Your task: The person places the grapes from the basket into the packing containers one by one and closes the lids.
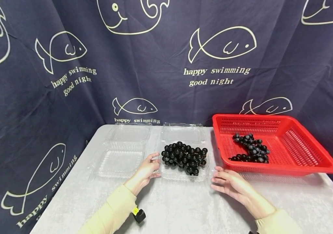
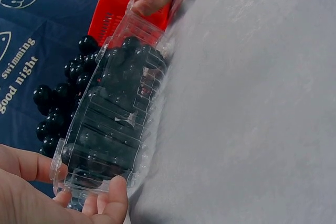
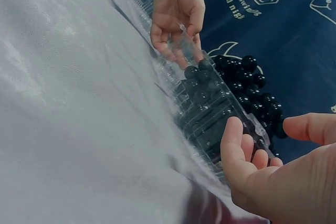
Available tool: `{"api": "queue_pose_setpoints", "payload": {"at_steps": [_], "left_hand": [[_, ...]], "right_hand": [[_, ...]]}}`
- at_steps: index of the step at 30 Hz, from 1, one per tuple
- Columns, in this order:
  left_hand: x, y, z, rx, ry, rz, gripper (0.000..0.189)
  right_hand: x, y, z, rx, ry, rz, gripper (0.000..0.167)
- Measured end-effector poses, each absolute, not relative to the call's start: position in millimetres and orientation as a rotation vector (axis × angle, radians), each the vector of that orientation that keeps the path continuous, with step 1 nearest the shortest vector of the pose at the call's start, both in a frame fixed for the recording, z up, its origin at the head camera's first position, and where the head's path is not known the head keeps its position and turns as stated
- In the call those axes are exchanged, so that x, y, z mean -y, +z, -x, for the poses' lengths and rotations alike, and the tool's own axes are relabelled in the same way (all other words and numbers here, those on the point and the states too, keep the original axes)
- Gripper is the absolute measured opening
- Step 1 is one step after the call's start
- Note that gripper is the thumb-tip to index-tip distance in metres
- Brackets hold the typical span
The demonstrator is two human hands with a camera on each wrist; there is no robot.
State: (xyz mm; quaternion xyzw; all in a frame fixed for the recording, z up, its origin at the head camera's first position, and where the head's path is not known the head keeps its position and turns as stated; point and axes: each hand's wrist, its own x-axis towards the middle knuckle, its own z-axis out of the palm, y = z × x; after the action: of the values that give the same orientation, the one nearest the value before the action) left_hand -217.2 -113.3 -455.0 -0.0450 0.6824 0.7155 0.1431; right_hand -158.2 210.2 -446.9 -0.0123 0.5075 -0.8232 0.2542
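Dark curtain [image 1: 8, 107]: hangs behind your table [image 1: 181, 208] and down past its left edge, printed with white fish outlines and the words "happy swimming good night".
Left box [image 1: 121, 162]: see-through plastic, near the table's back left corner, with its lid [image 1: 129, 133] folded back to the back edge.
Left sleeve [image 1: 112, 208]: pale yellow, with a black piece [image 1: 139, 215] bearing a yellow tag beside your wrist.
Left hand [image 1: 147, 169]: your fingers are apart and only gently bent, touching the left side of the middle box without clamping on it.
Middle box [image 1: 181, 176]: see-through too, between your hands at the middle of the table's back half, its lid folded away from you to the back edge.
Black grapes [image 1: 184, 156]: one bunch fills the middle box and rises above its rim.
Right hand [image 1: 231, 183]: your fingers are spread at the box's right side, clamped on nothing; through such glassy plastic, it is hard to tell whether the tips touch.
Right sleeve [image 1: 277, 224]: pale yellow, near the table's right edge.
Red basket [image 1: 301, 143]: slotted, over the table's back right corner.
Basket grapes [image 1: 255, 150]: dark bunches lying in its left half.
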Motion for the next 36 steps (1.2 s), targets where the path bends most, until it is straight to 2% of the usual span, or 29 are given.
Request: {"api": "queue_pose_setpoints", "payload": {"at_steps": [5, 11, 19, 26, 36], "left_hand": [[113, -455, 217, -1.975, 2.051, 0.124, 0.064], [112, -454, 216, -2.043, 2.005, 0.106, 0.064], [114, -449, 214, -2.099, 1.945, 0.084, 0.066], [114, -445, 216, -2.104, 1.920, 0.076, 0.065], [115, -435, 214, -2.128, 1.853, 0.046, 0.067]], "right_hand": [[-208, -451, 161, -1.370, -2.250, -0.020, 0.015], [-203, -452, 167, -1.361, -2.262, -0.059, 0.026], [-201, -453, 176, -1.336, -2.282, -0.077, 0.028], [-201, -453, 179, -1.318, -2.284, -0.071, 0.016], [-199, -456, 182, -1.301, -2.289, -0.076, 0.012]]}}
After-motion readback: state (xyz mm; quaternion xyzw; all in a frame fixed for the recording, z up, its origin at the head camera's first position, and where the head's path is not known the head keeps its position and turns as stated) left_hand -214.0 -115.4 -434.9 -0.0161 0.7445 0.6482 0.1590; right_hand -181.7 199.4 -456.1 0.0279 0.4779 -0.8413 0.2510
